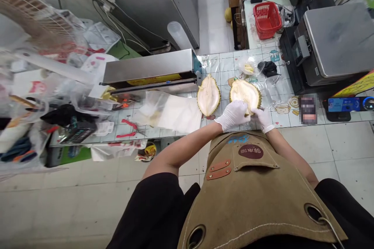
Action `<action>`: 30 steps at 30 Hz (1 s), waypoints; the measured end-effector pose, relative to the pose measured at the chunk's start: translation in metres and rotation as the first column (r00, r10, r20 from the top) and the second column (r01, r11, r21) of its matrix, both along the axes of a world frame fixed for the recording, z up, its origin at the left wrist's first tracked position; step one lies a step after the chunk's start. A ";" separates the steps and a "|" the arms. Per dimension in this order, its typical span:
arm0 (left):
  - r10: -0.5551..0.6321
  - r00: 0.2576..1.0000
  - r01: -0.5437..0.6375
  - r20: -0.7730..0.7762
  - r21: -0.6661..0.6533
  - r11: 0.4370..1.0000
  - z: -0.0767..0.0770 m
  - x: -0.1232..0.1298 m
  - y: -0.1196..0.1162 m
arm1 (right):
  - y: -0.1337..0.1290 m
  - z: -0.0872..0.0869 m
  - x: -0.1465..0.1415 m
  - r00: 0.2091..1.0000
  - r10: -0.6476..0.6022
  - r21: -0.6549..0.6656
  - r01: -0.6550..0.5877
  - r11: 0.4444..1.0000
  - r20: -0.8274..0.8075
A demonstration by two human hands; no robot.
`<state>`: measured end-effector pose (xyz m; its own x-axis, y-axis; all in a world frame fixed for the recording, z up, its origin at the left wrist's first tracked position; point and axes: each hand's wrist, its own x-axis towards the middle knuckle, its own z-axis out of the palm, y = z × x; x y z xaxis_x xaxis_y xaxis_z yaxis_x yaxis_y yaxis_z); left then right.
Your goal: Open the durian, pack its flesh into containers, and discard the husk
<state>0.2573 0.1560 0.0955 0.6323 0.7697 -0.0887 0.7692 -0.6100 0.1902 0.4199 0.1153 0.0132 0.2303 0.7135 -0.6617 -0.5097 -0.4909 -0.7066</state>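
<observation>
A split durian half (245, 94) lies with its pale yellow inside facing up and its spiky green-brown husk around the rim. My left hand (233, 116), in a white glove, rests on its near edge. My right hand (263, 120), also gloved, holds the rim on the right side, with the fingers against the husk. To the left lies a second durian half (208, 96), its white inside facing up and untouched by either hand.
A stainless steel bag sealer (149, 68) stands on the tiled counter (230, 66) to the left, with a white sheet (172, 112) in front of it. Red-handled pliers (127, 128) lie further left. A plastic bag (248, 66) lies behind the durian, with a steel scale (336, 39) at right.
</observation>
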 end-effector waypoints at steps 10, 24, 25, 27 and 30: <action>-0.089 0.988 0.076 0.129 0.102 0.992 -0.016 -0.029 0.004 | -0.010 -0.014 -0.010 0.995 -0.092 -0.041 0.094 0.995 0.042; -0.101 0.881 0.070 0.461 0.083 0.994 -0.022 -0.076 0.015 | -0.013 -0.007 -0.009 0.992 -0.103 -0.029 0.105 0.994 0.075; -0.105 0.872 0.080 0.478 0.073 0.994 -0.021 -0.079 0.017 | -0.013 -0.007 -0.008 0.992 -0.097 -0.033 0.100 0.994 0.076; -0.120 0.852 0.099 0.510 0.067 0.993 -0.022 -0.086 0.021 | -0.013 -0.007 -0.006 0.993 -0.082 -0.044 0.086 0.995 0.079; -0.129 0.839 0.114 0.528 0.061 0.992 -0.024 -0.091 0.024 | -0.013 -0.007 -0.005 0.992 -0.062 -0.054 0.069 0.996 0.111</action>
<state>0.1660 0.1800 0.0714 0.6652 0.6810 0.3063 0.4750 -0.7024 0.5300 0.4148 0.1020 0.0063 0.3484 0.6558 -0.6697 -0.4633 -0.5007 -0.7313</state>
